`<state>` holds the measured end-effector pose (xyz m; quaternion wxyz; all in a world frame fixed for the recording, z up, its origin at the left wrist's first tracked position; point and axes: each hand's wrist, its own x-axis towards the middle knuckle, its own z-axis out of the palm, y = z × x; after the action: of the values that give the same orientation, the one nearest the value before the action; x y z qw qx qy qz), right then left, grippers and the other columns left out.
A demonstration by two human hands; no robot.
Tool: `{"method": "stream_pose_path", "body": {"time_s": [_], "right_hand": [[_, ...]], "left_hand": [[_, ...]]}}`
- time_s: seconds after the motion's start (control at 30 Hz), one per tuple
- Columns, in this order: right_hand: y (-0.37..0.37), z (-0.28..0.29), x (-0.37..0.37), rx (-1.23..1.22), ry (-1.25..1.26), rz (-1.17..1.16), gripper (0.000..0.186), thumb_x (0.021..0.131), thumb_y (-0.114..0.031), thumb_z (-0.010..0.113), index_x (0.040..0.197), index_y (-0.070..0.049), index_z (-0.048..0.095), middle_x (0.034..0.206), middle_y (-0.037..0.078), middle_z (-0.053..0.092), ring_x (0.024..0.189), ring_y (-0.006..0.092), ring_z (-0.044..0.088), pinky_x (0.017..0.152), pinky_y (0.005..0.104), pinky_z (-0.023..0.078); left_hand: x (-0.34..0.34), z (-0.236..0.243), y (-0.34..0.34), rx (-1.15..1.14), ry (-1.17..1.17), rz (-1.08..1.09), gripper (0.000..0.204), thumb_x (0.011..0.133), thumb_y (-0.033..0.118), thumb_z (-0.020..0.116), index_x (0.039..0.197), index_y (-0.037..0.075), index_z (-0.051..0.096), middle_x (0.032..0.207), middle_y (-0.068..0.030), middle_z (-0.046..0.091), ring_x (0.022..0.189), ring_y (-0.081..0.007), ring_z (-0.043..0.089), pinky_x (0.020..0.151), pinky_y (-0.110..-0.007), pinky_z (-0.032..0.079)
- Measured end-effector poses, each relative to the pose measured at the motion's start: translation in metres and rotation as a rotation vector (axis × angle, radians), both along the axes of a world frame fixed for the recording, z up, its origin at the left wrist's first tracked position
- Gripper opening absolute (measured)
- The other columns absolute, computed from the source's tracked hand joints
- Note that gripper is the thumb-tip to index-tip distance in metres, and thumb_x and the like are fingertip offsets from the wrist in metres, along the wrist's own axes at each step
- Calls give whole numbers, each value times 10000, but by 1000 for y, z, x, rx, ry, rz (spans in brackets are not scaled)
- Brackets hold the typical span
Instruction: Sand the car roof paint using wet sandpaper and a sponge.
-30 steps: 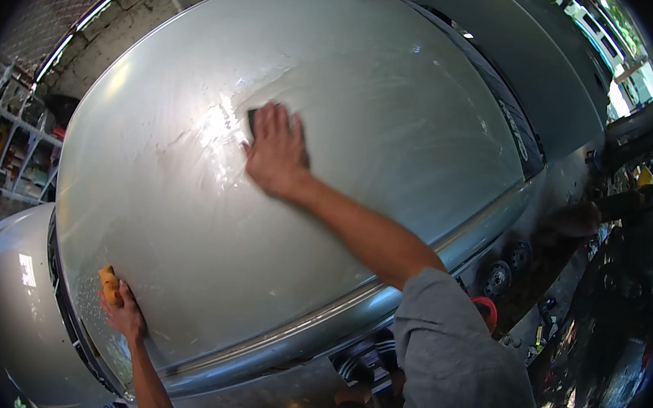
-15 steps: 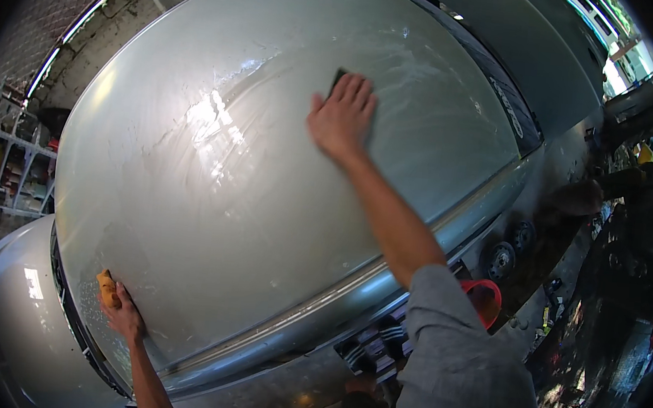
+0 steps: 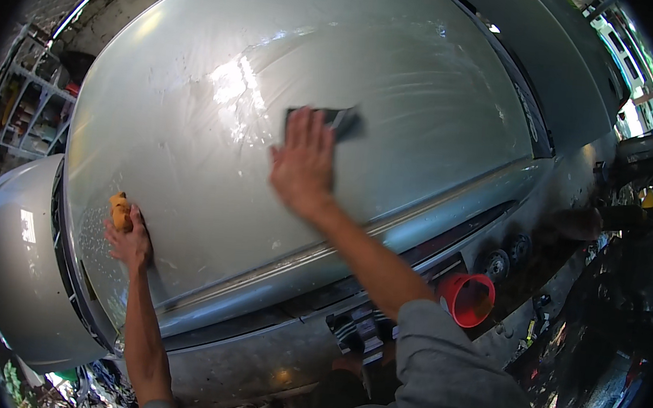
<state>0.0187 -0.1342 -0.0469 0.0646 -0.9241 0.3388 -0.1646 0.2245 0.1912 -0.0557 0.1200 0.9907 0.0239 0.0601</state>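
A silver car roof (image 3: 198, 162), streaked wet with bright reflections, fills the middle of the head view. My left hand (image 3: 129, 243) rests near its left edge, fingers round an orange-yellow sponge (image 3: 119, 209), beside a patch of droplets. My right hand (image 3: 301, 163) lies over a dark grey sheet or pad (image 3: 346, 120) in the middle of the roof, fingers close together and pressing it to the surface; the pad sticks out beyond the fingertips to the right. Both forearms reach in from the lower edge, the right one in a grey sleeve.
A silver hood (image 3: 18, 270) adjoins at left, a metal rack (image 3: 40, 101) behind it. A dark grey vehicle panel (image 3: 556, 69) borders the upper right. Below the roof rail (image 3: 444, 191) stand a red bucket (image 3: 466, 300) and dark wheels (image 3: 496, 264). Dark clutter lines the right.
My right hand swept up and rightward, then back down and left, the pad showing more now. My left hand keeps the sponge. The view has shifted, showing more of the red bucket.
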Motion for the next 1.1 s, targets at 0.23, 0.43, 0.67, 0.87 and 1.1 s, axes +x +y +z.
{"method": "stream_pose_path", "body": {"time_s": [0.23,0.43,0.67,0.87,1.1], "right_hand": [[-41,2,-69,18,-70,-52,648,991,-383,379,1494,5,252,1575,182,216,1463,355,177,1178,496,147],[-275,-1,-193,340,-301,-110,640,1018,-459,318,1427,28,386,1462,247,402,1375,380,365,1135,403,279],[-233,45,-275,686,-1154,-234,569,1044,-433,338,1366,24,446,1299,130,532,1182,226,513,1009,383,417],[-228,-7,-446,747,-1537,-308,571,1036,-437,352,1471,-70,312,1401,118,454,1252,253,477,1041,440,413],[-209,-136,-691,1066,-1462,-936,499,1011,-315,446,1423,-42,381,1320,122,515,1155,313,546,951,496,477]], "left_hand": [[13,10,10,32,0,-11,1048,813,799,408,1530,65,199,1591,-150,188,1473,-335,130,1130,-628,88],[-10,-13,-22,-231,-369,-408,872,833,627,580,1533,219,256,1582,-201,181,1416,-402,279,1132,-569,183],[-190,18,-283,-59,-151,-703,910,848,685,446,1522,105,251,1574,-208,198,1457,-440,114,1167,-578,50],[-297,-3,-471,-159,-199,-868,950,832,660,452,1524,55,215,1575,-233,169,1459,-445,83,1166,-574,2],[-432,-17,-611,-247,-127,-1310,803,800,514,564,1419,35,384,1456,-223,381,1397,-428,263,1144,-574,151]]}}
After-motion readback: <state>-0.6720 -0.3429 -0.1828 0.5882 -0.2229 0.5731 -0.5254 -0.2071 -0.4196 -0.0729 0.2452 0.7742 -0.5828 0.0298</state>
